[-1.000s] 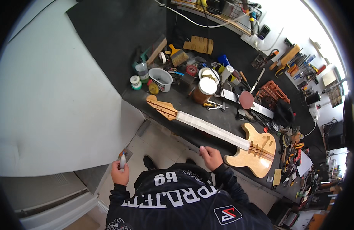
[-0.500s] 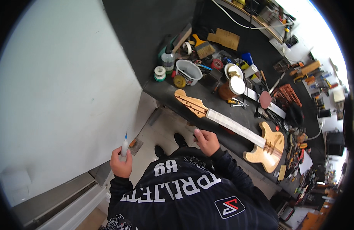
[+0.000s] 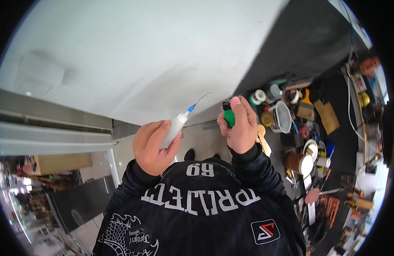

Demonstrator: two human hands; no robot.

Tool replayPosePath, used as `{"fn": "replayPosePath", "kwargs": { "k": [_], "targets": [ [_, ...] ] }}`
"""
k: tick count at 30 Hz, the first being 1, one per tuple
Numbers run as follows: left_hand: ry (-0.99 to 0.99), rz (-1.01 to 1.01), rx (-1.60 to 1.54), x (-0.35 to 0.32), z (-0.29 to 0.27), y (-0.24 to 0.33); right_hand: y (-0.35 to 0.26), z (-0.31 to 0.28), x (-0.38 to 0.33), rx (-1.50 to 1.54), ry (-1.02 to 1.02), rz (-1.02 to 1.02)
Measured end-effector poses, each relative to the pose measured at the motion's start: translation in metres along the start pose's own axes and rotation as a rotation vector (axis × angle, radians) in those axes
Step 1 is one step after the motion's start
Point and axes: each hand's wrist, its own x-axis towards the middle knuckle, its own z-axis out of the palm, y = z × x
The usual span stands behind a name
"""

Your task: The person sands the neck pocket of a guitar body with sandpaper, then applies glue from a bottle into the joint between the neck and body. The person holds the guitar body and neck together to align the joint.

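My left hand (image 3: 153, 147) is closed round a white glue bottle (image 3: 175, 128), tilted up to the right. The bottle has a blue needle tip (image 3: 191, 108) with a thin, curved needle or wire reaching from it. Opposite it, a little to the right, my right hand (image 3: 243, 127) grips a green lighter (image 3: 229, 116) upright, thumb close to its black top. No flame shows. The lighter and the needle are apart, with a small gap between them. Part of the guitar's wooden headstock (image 3: 262, 134) peeks out beside my right wrist; the rest of it is hidden behind my sleeve.
A white wall (image 3: 141, 51) rises ahead. The dark workbench (image 3: 333, 100) on the right carries a plastic tub (image 3: 282, 116), solder spools (image 3: 259, 97), a brush (image 3: 306, 112), a brown jar (image 3: 297, 163) and scattered tools. A doorway frame (image 3: 51, 143) stands at left.
The view has turned left toward the wall. Both hands have come up and closer together. The lighter, barely visible before in my right hand, now shows plainly.
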Motion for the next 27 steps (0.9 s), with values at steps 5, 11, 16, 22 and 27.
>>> {"fn": "replayPosePath", "kwargs": {
  "k": [5, 11, 16, 22, 27],
  "targets": [
    [0.051, -0.017, 0.063, 0.0, -0.024, 0.004, -0.006, 0.033, 0.003, -0.02, -0.104, -0.005],
    [0.073, -0.024, 0.099, 0.002, -0.039, 0.008, -0.015, 0.057, 0.0, -0.004, -0.136, 0.007],
    [0.086, -0.016, 0.124, 0.001, -0.047, 0.009, -0.013, 0.066, -0.002, 0.034, -0.16, -0.015],
    [0.081, -0.037, 0.135, -0.002, -0.053, 0.009, -0.012, 0.072, -0.002, 0.046, -0.173, 0.003],
    [0.079, -0.027, 0.141, -0.001, -0.053, 0.009, -0.007, 0.073, -0.002, 0.065, -0.15, 0.008]
  ]
}}
